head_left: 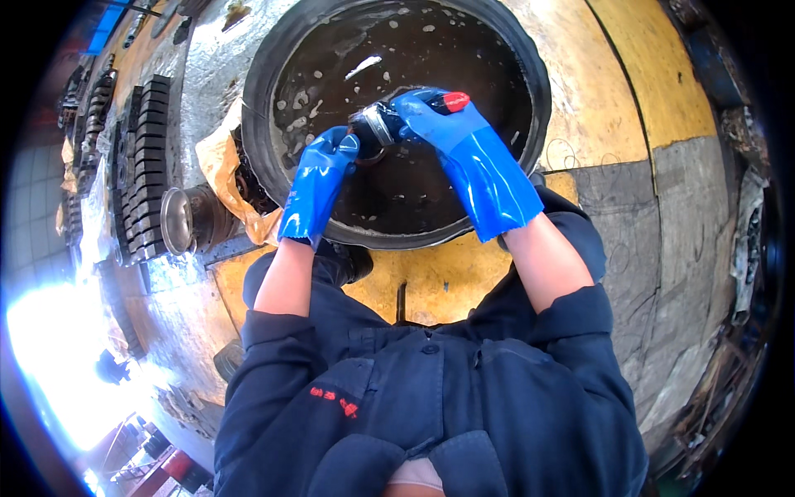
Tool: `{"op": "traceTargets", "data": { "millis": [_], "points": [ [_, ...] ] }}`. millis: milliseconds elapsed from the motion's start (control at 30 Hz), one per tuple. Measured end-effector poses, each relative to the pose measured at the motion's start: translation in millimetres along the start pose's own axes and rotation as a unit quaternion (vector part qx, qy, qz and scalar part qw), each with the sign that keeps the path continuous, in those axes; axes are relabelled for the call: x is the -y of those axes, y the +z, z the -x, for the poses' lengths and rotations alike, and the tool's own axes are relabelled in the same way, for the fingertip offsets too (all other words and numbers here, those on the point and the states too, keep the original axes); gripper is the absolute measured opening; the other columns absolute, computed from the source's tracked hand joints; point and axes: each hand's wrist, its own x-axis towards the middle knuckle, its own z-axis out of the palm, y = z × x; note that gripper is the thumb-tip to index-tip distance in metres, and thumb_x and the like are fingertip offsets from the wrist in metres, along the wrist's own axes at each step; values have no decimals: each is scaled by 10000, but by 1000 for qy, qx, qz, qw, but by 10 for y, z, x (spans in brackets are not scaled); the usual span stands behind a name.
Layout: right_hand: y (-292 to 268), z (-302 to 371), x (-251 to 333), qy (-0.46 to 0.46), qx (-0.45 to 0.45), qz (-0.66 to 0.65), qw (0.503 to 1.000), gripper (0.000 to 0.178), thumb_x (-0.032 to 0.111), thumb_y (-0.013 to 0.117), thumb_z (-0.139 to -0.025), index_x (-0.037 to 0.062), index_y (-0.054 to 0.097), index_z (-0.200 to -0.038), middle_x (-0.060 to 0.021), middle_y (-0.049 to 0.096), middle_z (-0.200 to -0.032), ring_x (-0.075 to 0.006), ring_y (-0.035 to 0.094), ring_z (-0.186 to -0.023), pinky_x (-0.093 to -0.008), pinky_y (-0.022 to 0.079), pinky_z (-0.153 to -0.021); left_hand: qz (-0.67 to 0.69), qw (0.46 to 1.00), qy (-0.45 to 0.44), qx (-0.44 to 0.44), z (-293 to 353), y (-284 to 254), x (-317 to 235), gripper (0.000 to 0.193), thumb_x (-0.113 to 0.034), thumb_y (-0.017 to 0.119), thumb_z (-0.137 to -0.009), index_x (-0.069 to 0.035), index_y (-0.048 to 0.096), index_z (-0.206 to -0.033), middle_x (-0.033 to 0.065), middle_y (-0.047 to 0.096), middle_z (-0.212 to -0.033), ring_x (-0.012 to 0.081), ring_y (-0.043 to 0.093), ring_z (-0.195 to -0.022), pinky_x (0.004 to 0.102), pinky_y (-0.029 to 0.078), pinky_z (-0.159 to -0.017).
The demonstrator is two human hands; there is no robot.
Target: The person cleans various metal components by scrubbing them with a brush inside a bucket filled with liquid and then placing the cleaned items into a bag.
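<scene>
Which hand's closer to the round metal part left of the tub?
Left. The left hand is to the round metal part's right, over the tub's left side; the right hand is farther right, beyond the dark part between both hands.

Both hands (335, 146) close together

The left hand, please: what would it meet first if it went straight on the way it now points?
The left hand would probably meet the dark cylindrical part first; its fingers seem to be right at that part's near edge, though depth is hard to judge.
</scene>
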Motion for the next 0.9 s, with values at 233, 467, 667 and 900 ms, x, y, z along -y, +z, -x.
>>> {"op": "traceTargets", "data": {
  "millis": [233,467,667,900],
  "points": [
    [-47,65,-13,82,-34,183,979,304,340,720,-1000,72,844,-1071,-127,830,-957,-265,798,-907,-401,613,-862,-15,1000,18,-11,-7,47,-108,435,-385,777,-1066,-30,769,-1316,30,808,-1064,112,716,-962,284,556,-817],
    [152,183,27,-240,123,519,811,168,327,694,-1000,228,782,-1103,-78,785,-1079,-350,775,-1007,-501,606,-761,-83,994,74,17,-23,64,-115,377,-340,750,-1080,-20,785,-1275,34,808,-1050,120,712,-938,292,547,-829],
    [151,190,2,46,29,327,943,304,391,683,-1003,131,826,-1072,-169,809,-1031,-363,798,-998,-483,618,-877,-162,974,158,-24,-97,129,56,371,-326,767,-1072,-7,789,-1261,53,814,-1016,146,735,-918,316,579,-860],
    [1,245,-250,186,40,-220,957,327,339,769,-1030,31,827,-1125,-78,811,-1011,-140,740,-876,-300,591,-812,-8,996,89,-15,-14,137,-16,386,-297,769,-1059,2,770,-1303,96,794,-1156,195,724,-1122,354,542,-1030]
  ]
}}
